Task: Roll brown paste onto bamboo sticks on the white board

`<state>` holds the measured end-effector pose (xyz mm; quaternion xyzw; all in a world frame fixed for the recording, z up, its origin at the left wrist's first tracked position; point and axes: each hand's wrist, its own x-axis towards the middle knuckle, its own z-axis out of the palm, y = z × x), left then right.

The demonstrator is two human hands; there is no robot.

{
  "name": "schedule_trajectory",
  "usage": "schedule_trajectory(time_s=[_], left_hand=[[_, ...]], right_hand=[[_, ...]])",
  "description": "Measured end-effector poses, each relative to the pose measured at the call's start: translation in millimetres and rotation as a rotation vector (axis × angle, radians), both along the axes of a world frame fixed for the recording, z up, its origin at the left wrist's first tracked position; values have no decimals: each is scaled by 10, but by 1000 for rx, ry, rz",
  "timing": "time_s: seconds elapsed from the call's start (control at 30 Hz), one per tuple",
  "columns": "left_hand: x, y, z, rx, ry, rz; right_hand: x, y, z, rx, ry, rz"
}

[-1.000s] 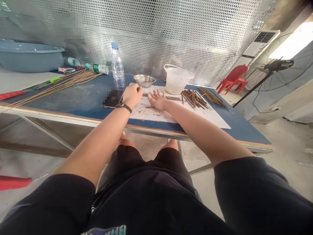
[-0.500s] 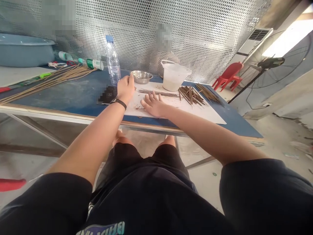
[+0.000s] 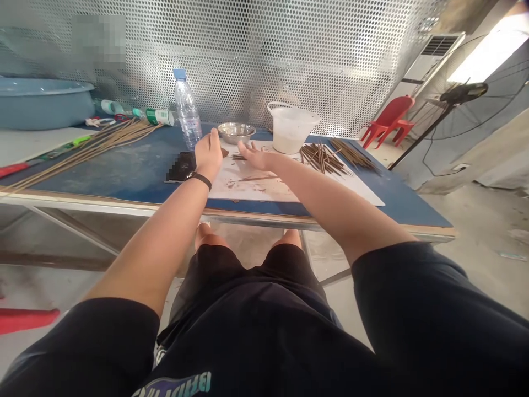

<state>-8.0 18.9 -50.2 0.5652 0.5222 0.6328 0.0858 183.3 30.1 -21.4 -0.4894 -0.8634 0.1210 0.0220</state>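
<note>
My left hand (image 3: pixel 209 151), a black band on its wrist, hovers over the left edge of a white sheet (image 3: pixel 264 190), fingers stretched out. A small brown lump (image 3: pixel 224 151) shows right beside its fingertips. My right hand (image 3: pixel 254 156) is close to it, fingers spread and empty, above a few dark thin sticks (image 3: pixel 238 156) at the sheet's far edge. One brown-coated stick (image 3: pixel 254 178) lies alone on the sheet nearer to me. A heap of brown-coated sticks (image 3: pixel 322 157) lies to the right.
A metal bowl (image 3: pixel 235 131), a white plastic tub (image 3: pixel 292 127) and a water bottle (image 3: pixel 187 113) stand at the back of the blue table (image 3: pixel 124 171). Long bare sticks (image 3: pixel 95 143) and a blue basin (image 3: pixel 41 102) lie left. Red chairs (image 3: pixel 388 124) and a fan (image 3: pixel 463 94) stand right.
My right hand lifted off the sheet and moved forward and left toward my left hand, leaving one coated stick on the sheet. My left hand's fingers uncurled.
</note>
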Motion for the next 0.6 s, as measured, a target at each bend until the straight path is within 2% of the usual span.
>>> schedule_trajectory(time_s=[0.07, 0.13, 0.27, 0.43, 0.53, 0.6], left_hand=[[0, -9, 3, -1, -12, -23], [4, -17, 4, 1, -25, -72], [21, -2, 2, 1, -15, -127], [48, 58, -6, 10, -22, -108], [45, 67, -2, -16, 23, -93], [37, 51, 5, -53, 46, -100]], right_hand=[[113, 56, 9, 14, -41, -23], [239, -7, -32, 42, -105, -25], [488, -391, -165, 58, -97, -77], [766, -880, -241, 62, -68, -1], [808, -947, -253, 25, -65, 15], [768, -861, -253, 7, -58, 5]])
